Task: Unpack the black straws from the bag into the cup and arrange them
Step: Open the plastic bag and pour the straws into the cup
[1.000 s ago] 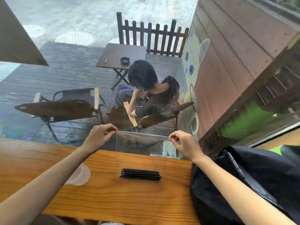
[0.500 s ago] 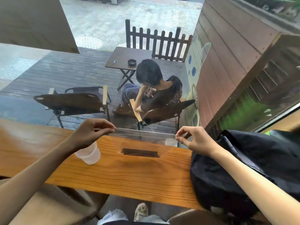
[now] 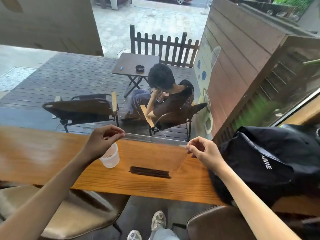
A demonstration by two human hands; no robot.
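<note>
Black straws [image 3: 150, 172], thin and bundled side by side, lying flat at the bottom of a clear plastic bag [image 3: 152, 153]. Bundle seen through the film, low over the orange-brown wooden counter [image 3: 52, 153]; touching the wood or hanging just above it, cannot tell. Bag held up by its top edge, stretched taut between both hands. Left hand [image 3: 102, 144] at the left corner, grip closed on the bag, thumb and fingertips pinched over the film. Right hand [image 3: 202, 151] at the right corner, grip likewise closed on the bag, fingers curled in. Translucent white plastic cup [image 3: 110, 157] on the counter just beside the bag's left edge, partly hidden under the left wrist, tilted as seen from above, mouth facing up and away. Black fabric backpack with white lettering [image 3: 270, 156] resting on the counter's right end, near the right forearm. Brown padded stools [image 3: 83, 212] below the counter's near edge, pale sneakers [image 3: 158, 219] on the dark floor between them. Beyond the glass, a seated person [image 3: 166, 96] on a folding chair on the wooden deck, well apart from the bag.
</note>
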